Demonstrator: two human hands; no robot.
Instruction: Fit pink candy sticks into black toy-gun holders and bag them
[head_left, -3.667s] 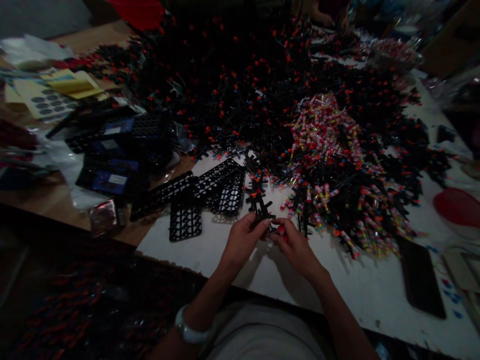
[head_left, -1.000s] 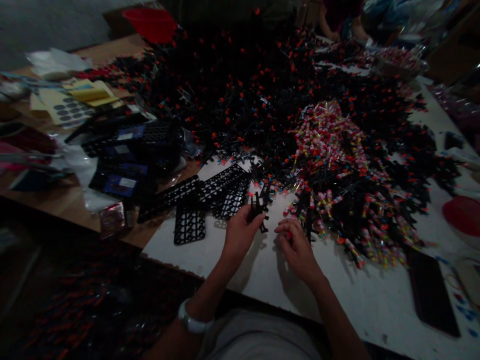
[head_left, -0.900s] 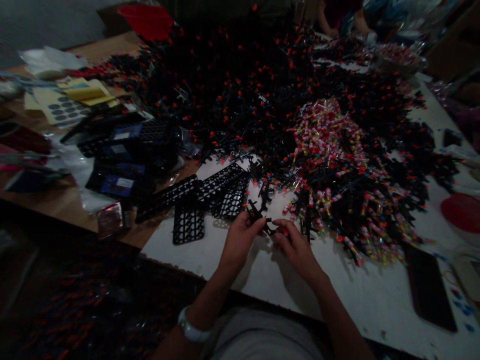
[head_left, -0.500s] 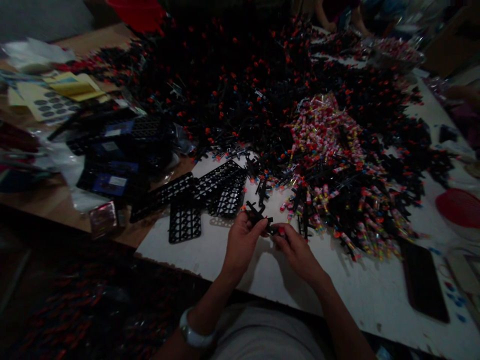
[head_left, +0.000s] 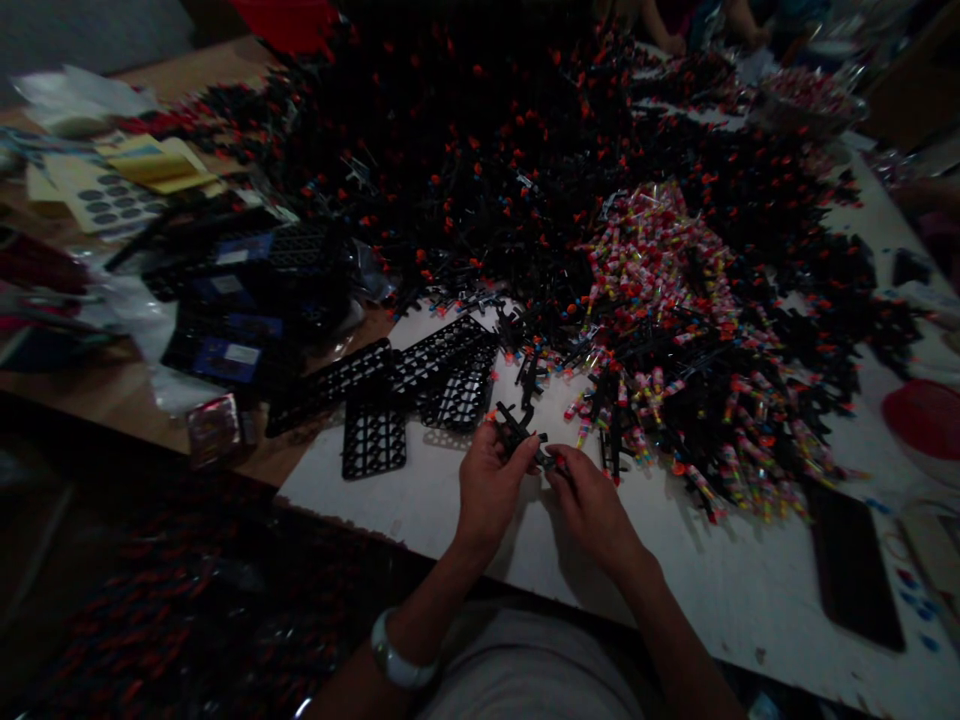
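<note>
While hands (head_left: 541,458) grip it, the toy gun (head_left: 514,428) looks black.

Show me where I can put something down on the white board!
The white board is bare between black grid tray and left hand, and between right forearm and phone. Farther back, black pieces and pink tubes crowd it.

We count one dark phone (head_left: 857,568), one red basin (head_left: 289,22), one white bangle (head_left: 401,655), one shiny red packet (head_left: 214,430) and one sheet of grey discs (head_left: 109,200). We make out four blue labels (head_left: 227,360) and at least four loose perforated trays (head_left: 373,440). The black toy guns (head_left: 516,428) and pink-and-yellow tubes (head_left: 652,260) are too many for us to number.
</note>
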